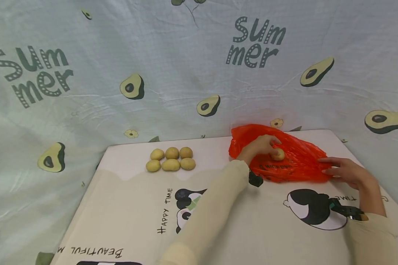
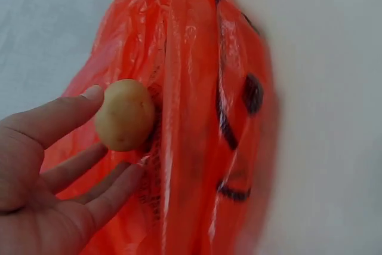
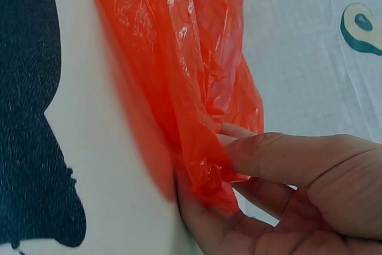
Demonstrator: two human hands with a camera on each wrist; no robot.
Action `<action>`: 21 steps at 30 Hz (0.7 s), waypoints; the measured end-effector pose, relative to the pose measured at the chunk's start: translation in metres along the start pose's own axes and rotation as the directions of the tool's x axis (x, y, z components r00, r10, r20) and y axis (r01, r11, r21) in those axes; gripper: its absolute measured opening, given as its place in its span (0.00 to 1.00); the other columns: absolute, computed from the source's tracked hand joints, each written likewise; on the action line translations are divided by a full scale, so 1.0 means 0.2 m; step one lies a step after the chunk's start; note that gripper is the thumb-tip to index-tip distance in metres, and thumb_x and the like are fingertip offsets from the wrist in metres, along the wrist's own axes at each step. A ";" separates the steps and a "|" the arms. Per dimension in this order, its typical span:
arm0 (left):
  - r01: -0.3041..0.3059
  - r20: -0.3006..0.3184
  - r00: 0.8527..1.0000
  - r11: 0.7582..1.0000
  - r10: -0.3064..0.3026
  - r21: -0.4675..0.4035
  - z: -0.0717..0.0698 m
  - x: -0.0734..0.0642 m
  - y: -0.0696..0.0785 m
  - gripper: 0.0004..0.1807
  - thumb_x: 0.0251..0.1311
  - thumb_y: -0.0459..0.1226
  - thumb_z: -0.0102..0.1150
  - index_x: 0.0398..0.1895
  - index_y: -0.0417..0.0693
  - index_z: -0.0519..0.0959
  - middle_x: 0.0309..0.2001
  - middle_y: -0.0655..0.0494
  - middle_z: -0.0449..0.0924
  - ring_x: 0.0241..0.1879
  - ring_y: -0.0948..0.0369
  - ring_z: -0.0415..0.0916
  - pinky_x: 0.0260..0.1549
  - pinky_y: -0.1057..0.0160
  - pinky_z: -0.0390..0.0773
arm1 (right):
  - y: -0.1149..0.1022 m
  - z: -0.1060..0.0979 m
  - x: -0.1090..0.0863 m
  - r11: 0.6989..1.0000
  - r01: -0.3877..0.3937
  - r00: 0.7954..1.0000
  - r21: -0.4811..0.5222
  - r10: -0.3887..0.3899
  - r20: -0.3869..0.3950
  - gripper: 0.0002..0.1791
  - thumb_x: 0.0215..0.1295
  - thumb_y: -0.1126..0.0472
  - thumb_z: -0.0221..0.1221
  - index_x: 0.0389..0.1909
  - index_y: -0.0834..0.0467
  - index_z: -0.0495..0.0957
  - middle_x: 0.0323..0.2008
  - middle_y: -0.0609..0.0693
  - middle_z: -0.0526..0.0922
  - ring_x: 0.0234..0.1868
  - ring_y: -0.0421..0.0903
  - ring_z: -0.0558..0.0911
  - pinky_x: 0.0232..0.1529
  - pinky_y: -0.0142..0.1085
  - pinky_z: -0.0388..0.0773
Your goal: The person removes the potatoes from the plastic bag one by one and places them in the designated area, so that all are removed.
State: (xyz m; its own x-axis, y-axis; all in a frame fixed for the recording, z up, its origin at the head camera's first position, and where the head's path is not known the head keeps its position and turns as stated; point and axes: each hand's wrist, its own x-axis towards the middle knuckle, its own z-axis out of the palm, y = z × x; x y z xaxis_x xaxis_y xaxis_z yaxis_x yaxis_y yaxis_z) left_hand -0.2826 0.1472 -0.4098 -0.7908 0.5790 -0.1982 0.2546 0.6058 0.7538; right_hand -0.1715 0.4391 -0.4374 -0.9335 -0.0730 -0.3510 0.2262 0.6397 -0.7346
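A red plastic bag lies crumpled at the back right of the table, with black print on its side. One small round potato sits against the bag's folds. My left hand is over the bag beside this potato. In the left wrist view its thumb is at the potato's edge and the other fingers are spread loosely below, not closed round it. At the bag's right end, my right hand pinches the plastic between thumb and fingers. What lies inside the bag is hidden.
Several potatoes stand in two short rows on the table, left of the bag. A white cloth printed with avocados hangs behind the table. Black drawings and lettering mark the tabletop.
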 end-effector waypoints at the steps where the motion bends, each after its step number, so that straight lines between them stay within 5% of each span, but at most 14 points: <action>1: 0.028 0.001 1.000 0.999 -0.028 -0.025 0.01 0.01 0.00 0.24 0.61 0.38 0.70 0.61 0.55 0.81 0.57 0.62 0.80 0.53 0.64 0.71 0.53 0.63 0.78 | -0.01 0.00 0.00 1.000 -0.003 1.000 0.005 0.003 0.005 0.35 0.74 0.65 0.55 0.74 0.73 0.52 0.69 0.80 0.54 0.63 0.73 0.66 0.53 0.47 0.83; 6: 0.092 0.002 0.996 0.996 -0.092 -0.009 0.07 0.05 0.02 0.22 0.58 0.37 0.73 0.57 0.57 0.84 0.49 0.64 0.79 0.46 0.64 0.70 0.45 0.66 0.76 | -0.03 -0.01 0.01 0.999 -0.033 0.999 0.009 0.033 0.020 0.34 0.74 0.67 0.54 0.74 0.74 0.52 0.68 0.81 0.54 0.63 0.75 0.64 0.53 0.49 0.83; 13: 0.029 -0.039 0.999 0.993 -0.025 0.118 0.12 0.08 0.03 0.21 0.57 0.38 0.75 0.55 0.54 0.84 0.48 0.62 0.79 0.43 0.65 0.69 0.37 0.72 0.72 | -0.01 0.01 0.02 0.999 -0.045 0.999 0.015 0.045 -0.002 0.34 0.73 0.68 0.54 0.74 0.74 0.51 0.69 0.81 0.52 0.64 0.76 0.64 0.54 0.52 0.82; 21: -0.081 -0.022 0.996 0.982 0.086 0.169 0.07 0.05 0.01 0.23 0.57 0.39 0.75 0.57 0.52 0.83 0.48 0.62 0.80 0.43 0.65 0.70 0.37 0.75 0.71 | -0.01 0.01 0.02 0.998 -0.059 0.998 0.006 0.059 -0.012 0.36 0.72 0.69 0.55 0.75 0.73 0.50 0.70 0.81 0.51 0.64 0.76 0.63 0.55 0.53 0.81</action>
State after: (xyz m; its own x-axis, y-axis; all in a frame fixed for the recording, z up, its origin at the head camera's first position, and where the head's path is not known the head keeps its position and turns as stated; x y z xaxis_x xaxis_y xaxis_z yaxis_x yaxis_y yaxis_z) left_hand -0.2819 0.1613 -0.4196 -0.7781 0.6168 -0.1186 0.4085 0.6404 0.6504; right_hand -0.1749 0.4357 -0.4382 -0.9218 -0.0261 -0.3867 0.2822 0.6384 -0.7161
